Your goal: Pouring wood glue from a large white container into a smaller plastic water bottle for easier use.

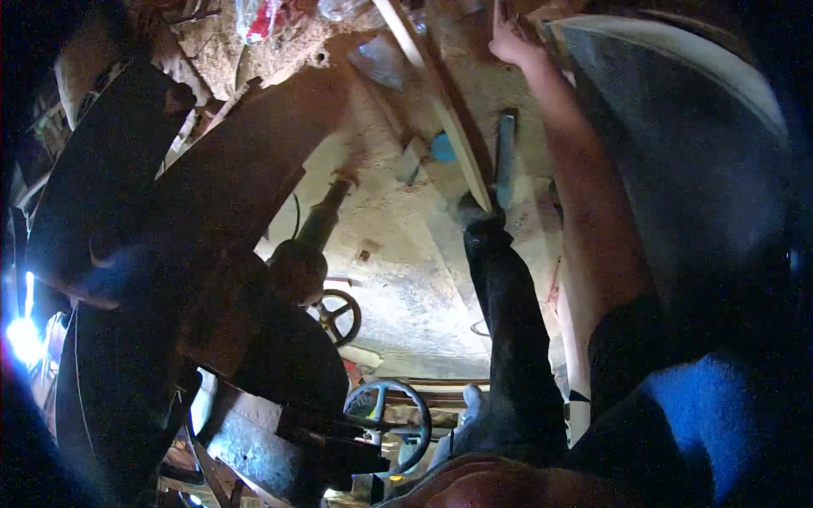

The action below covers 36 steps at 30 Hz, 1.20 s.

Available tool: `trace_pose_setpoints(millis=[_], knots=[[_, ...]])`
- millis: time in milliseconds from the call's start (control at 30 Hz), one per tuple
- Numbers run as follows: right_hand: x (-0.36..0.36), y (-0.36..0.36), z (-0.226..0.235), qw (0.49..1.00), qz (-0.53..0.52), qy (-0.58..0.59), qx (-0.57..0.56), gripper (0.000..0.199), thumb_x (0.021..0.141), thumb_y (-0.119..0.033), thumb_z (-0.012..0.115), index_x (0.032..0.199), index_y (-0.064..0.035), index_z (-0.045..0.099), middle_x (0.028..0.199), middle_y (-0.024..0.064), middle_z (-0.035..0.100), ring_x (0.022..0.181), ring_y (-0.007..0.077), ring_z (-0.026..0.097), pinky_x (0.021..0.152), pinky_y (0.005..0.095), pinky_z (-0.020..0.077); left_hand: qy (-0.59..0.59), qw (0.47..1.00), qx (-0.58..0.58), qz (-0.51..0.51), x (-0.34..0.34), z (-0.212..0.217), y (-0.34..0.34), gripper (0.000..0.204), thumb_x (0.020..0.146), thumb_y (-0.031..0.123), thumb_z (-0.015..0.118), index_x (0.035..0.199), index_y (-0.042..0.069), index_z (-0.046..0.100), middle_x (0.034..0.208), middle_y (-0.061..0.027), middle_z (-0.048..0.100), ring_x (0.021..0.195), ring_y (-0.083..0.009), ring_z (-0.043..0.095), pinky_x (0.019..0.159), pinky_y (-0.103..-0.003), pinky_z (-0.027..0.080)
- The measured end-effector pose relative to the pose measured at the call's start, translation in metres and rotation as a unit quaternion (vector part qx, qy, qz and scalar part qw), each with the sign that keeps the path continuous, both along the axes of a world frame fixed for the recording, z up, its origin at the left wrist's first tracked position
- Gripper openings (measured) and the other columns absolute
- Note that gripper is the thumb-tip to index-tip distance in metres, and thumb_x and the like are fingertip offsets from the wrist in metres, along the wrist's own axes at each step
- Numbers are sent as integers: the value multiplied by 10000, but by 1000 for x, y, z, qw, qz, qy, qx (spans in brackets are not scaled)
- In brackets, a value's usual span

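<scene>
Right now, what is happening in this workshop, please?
A person stands at a heavy woodworking machine in a dusty workshop. The right hand reaches far forward, arm stretched out, and its fingers rest at the far end of a long wooden plank lying over the sawdust-covered floor. The left hand is not visible. Two handwheels of the machine sit lower in the picture, untouched. Whether the hand grips the plank firmly is hard to tell.
</scene>
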State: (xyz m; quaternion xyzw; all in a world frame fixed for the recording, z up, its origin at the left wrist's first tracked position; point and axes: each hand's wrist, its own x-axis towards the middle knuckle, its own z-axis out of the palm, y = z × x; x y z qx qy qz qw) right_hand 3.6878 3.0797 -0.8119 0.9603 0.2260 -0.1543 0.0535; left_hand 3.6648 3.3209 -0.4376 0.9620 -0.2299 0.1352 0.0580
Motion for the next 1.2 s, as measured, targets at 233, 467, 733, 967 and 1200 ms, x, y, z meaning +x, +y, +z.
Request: trace_pose_setpoints(millis=[233, 467, 733, 967, 1200], knots=[[41, 39, -12, 998, -57, -3, 23, 928, 873, -249, 646, 1573, 29, 105, 1525, 324, 347, 1341, 427, 459, 1110, 562, 345, -22, 999, 39, 27, -34, 39, 62, 654, 769, 443, 804, 1244, 86, 532, 1487, -287, 348, 1412, -490, 292, 1109, -650, 291], [3, 47, -25, 997, -47, -44, -38, 941, 869, -268, 675, 1568, 37, 123, 1558, 278, 334, 1413, 411, 389, 1172, 471, 316, -47, 993, 93, 60, -79, 85, 106, 638, 771, 420, 809, 1237, 83, 532, 1487, -291, 348, 1410, -487, 298, 1109, -643, 294], [-137, 4, 5, 904, -264, 185, 280, 747, 843, -405, 750, 1415, -12, 473, 1295, 189, 602, 1113, 285, 626, 933, 418, 506, -69, 988, 123, 68, -111, 118, 127, 620, 774, 394, 813, 1228, 79, 532, 1486, -295, 348, 1409, -483, 304, 1109, -636, 298], [-251, -29, 167, 408, -579, 489, 509, 481, 827, -343, 734, 1206, -84, 588, 993, 65, 659, 828, 196, 665, 706, 339, 537, -72, 986, 141, 54, -163, 190, 114, 606, 776, 372, 818, 1221, 77, 532, 1486, -298, 348, 1407, -480, 310, 1109, -630, 301], [-369, -80, 282, 258, -566, 531, 575, 368, 855, -344, 644, 1049, -32, 636, 844, 82, 679, 583, 178, 570, 496, 303, 426, -30, 994, 93, 49, -281, 227, 88, 591, 778, 350, 822, 1214, 74, 533, 1485, -302, 348, 1405, -477, 316, 1109, -624, 304]])
